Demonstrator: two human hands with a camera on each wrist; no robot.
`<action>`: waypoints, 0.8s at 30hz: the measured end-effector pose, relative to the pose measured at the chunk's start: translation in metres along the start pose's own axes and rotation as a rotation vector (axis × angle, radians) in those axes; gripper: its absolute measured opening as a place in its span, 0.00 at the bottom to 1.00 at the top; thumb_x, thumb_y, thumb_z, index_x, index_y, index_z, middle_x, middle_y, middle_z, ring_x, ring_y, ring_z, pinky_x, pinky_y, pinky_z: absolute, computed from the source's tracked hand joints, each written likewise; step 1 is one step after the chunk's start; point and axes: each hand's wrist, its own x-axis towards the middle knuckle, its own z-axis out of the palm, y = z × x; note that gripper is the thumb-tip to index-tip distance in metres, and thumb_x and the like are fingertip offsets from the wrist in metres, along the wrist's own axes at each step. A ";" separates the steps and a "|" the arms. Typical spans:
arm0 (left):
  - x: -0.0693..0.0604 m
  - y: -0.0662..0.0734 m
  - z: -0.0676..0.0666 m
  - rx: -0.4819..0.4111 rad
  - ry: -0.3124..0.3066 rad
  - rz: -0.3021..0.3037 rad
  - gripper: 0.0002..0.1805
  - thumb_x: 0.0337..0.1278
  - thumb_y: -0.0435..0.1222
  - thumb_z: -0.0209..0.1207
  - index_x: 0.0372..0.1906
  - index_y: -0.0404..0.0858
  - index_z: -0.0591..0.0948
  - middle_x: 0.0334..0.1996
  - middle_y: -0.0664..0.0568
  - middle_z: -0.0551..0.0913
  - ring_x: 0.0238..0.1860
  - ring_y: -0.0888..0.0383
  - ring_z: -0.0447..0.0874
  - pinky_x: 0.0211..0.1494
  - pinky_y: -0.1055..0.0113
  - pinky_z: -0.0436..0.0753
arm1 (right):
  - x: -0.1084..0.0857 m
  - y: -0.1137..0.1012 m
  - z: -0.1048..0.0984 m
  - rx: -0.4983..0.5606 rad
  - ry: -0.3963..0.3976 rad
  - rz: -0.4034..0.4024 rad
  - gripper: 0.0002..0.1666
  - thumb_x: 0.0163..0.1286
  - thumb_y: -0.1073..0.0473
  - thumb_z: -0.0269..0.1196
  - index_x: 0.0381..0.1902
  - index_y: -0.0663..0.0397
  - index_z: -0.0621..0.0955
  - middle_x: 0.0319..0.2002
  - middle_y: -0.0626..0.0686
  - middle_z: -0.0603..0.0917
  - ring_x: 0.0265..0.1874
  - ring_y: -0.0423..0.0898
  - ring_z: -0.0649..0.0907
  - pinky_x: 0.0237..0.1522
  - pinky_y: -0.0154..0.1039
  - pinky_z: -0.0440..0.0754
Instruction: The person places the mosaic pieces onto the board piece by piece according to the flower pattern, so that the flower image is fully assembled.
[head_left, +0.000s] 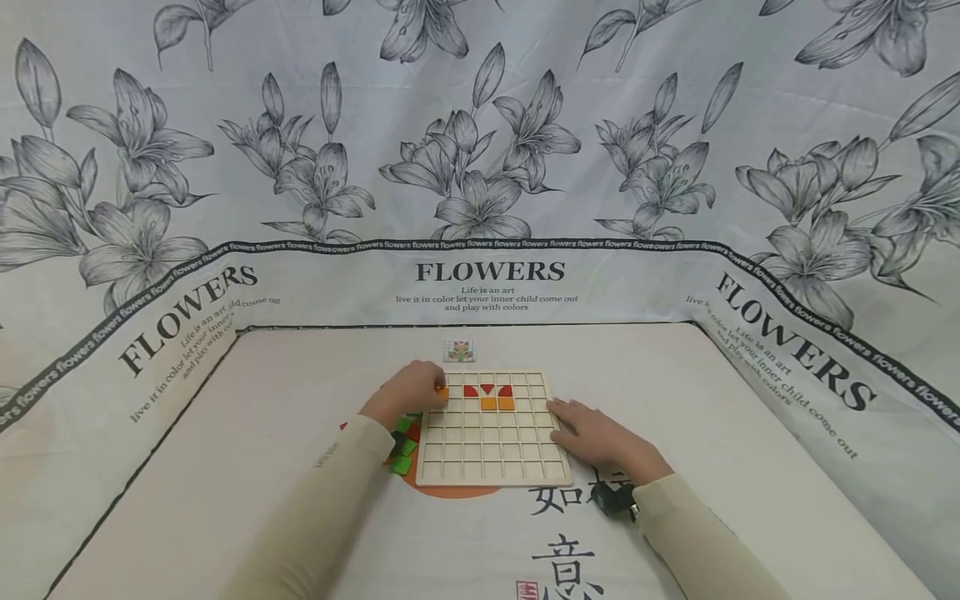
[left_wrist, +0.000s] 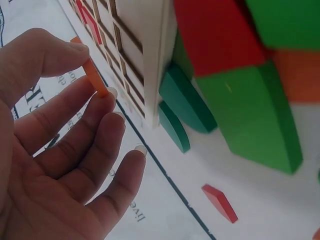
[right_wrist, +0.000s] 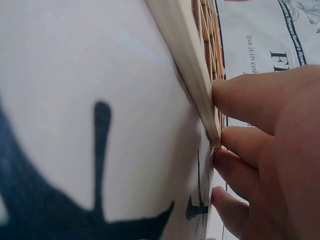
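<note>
My left hand (head_left: 408,392) pinches a thin orange tile (left_wrist: 95,77) between thumb and fingertip, over the upper left part of a wooden grid board (head_left: 491,472). Two orange square tiles (head_left: 497,403) sit in the grid's second row. Above them in the top row are a red triangle tile (head_left: 487,389) and two red curved tiles (head_left: 470,391). My right hand (head_left: 600,433) touches the board's right edge with extended thumb and fingers. In the right wrist view, the fingers rest along the board's side (right_wrist: 192,65).
Loose green tiles (left_wrist: 250,110) and a red tile (left_wrist: 215,40) lie left of the board, with dark green curved pieces (left_wrist: 187,97) and a small red piece (left_wrist: 220,202). An orange round shape (head_left: 457,492) shows under the board. A pattern card (head_left: 460,350) lies behind it.
</note>
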 end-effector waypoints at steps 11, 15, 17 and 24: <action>0.003 0.023 0.007 0.043 -0.011 -0.004 0.13 0.51 0.40 0.67 0.41 0.40 0.84 0.34 0.53 0.82 0.34 0.56 0.77 0.43 0.63 0.79 | -0.001 -0.003 -0.001 0.016 -0.013 0.020 0.35 0.73 0.48 0.52 0.74 0.51 0.61 0.75 0.58 0.59 0.74 0.62 0.57 0.72 0.61 0.53; 0.003 0.028 0.010 0.052 -0.029 -0.023 0.12 0.53 0.41 0.67 0.40 0.41 0.84 0.33 0.54 0.82 0.35 0.55 0.77 0.44 0.63 0.78 | -0.002 -0.002 -0.001 0.029 -0.010 0.014 0.35 0.73 0.49 0.52 0.74 0.51 0.61 0.74 0.59 0.60 0.74 0.62 0.56 0.72 0.61 0.53; 0.002 0.030 0.012 0.063 -0.035 -0.023 0.11 0.53 0.41 0.67 0.39 0.41 0.84 0.32 0.54 0.81 0.34 0.56 0.76 0.43 0.63 0.77 | -0.001 -0.002 0.000 0.026 -0.012 0.010 0.35 0.73 0.49 0.52 0.74 0.51 0.61 0.74 0.58 0.60 0.74 0.62 0.56 0.72 0.61 0.54; 0.003 0.036 0.017 0.085 -0.027 0.062 0.08 0.55 0.39 0.65 0.26 0.43 0.79 0.20 0.55 0.73 0.24 0.58 0.72 0.31 0.65 0.69 | -0.002 -0.001 0.000 0.008 -0.004 0.012 0.35 0.73 0.48 0.52 0.74 0.51 0.61 0.74 0.57 0.60 0.74 0.61 0.57 0.72 0.60 0.55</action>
